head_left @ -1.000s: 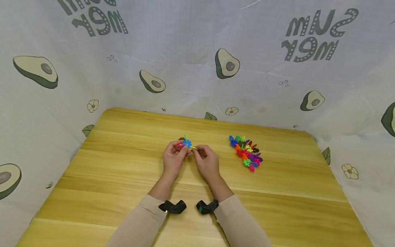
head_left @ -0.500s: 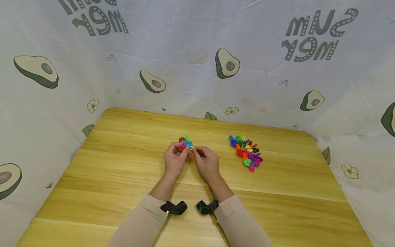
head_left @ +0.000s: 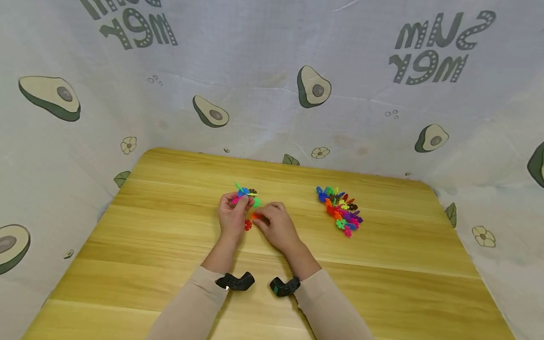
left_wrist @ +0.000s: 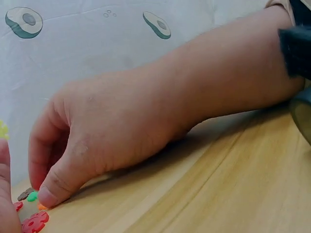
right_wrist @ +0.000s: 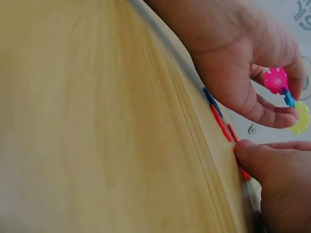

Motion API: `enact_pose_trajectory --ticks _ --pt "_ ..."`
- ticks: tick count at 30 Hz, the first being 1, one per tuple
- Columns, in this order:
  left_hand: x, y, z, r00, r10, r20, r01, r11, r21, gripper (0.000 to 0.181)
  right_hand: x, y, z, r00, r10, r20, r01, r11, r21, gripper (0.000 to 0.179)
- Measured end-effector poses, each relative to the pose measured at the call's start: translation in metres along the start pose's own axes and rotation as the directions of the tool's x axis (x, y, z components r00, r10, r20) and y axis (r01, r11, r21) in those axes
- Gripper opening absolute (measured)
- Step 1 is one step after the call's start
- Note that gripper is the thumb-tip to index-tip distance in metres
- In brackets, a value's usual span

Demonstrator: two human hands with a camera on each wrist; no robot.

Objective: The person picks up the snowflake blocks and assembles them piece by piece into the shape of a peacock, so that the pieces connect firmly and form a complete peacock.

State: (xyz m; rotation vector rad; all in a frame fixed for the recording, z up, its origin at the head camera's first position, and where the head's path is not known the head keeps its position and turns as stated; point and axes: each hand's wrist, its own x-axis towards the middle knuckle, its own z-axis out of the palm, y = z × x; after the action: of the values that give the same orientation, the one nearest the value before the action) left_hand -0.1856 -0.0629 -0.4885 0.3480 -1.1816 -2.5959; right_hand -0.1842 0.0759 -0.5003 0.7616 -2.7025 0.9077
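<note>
My left hand (head_left: 231,218) pinches a small joined cluster of notched plastic snowflake discs, held up off the table. Its blue disc (head_left: 243,191) sits in the middle, with a green disc (head_left: 238,187) sticking up edge-on. A pink disc (right_wrist: 275,80) and a yellow disc (right_wrist: 300,119) of the cluster show in the right wrist view. Lower and to the right, my right hand (head_left: 278,227) has thumb and fingertips on an orange disc (head_left: 255,216) at the tabletop, mostly covered by the fingers. Beside it lie a red disc (head_left: 248,225) and a light-green disc (head_left: 257,202).
A brown disc (head_left: 253,192) lies behind the cluster. To the right stands a multicoloured pile of snowflake discs (head_left: 342,210) on the wooden table (head_left: 170,245). A white avocado-print cloth (head_left: 263,127) hangs behind the table. Each wrist wears a black band.
My left hand has moved slightly left with the cluster. My right hand has let go of the cluster's yellow disc and come down towards me to the orange disc. More loose discs now show.
</note>
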Motion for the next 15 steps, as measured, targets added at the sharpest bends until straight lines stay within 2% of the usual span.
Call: enact_pose_trajectory --ticks 3,6,8,10,12,15 --pt "-0.0014 0.0002 0.0006 0.999 -0.025 0.023 0.025 1.0 0.015 0.021 -0.0009 -0.0013 -0.0004 0.994 0.106 -0.021 -0.107 0.994 -0.025 0.028" --pt "-0.0029 0.0012 0.0003 0.998 -0.046 0.046 0.044 0.998 0.046 0.024 -0.0016 -0.003 -0.0012 0.977 0.212 -0.025 -0.213 0.976 -0.039 0.036" --pt "-0.0036 0.0021 -0.0001 0.996 -0.062 0.06 0.059 0.996 0.061 0.036 -0.0014 -0.0034 -0.0016 0.964 0.264 -0.021 -0.265 0.963 -0.039 0.038" --pt "-0.0034 0.0022 -0.0006 0.994 -0.08 0.07 0.075 0.995 0.07 0.054 -0.001 -0.0032 -0.0018 0.956 0.293 -0.014 -0.294 0.956 -0.028 0.037" --pt "-0.0028 0.0019 -0.0011 0.992 -0.092 0.083 0.086 0.993 0.077 0.062 -0.0005 -0.0025 -0.0017 0.954 0.3 -0.009 -0.3 0.954 -0.013 0.036" --pt "-0.0023 0.0009 -0.0004 0.991 -0.099 0.094 0.091 0.992 0.086 0.053 -0.0002 -0.0019 -0.0018 0.955 0.296 -0.033 -0.294 0.954 0.057 0.029"
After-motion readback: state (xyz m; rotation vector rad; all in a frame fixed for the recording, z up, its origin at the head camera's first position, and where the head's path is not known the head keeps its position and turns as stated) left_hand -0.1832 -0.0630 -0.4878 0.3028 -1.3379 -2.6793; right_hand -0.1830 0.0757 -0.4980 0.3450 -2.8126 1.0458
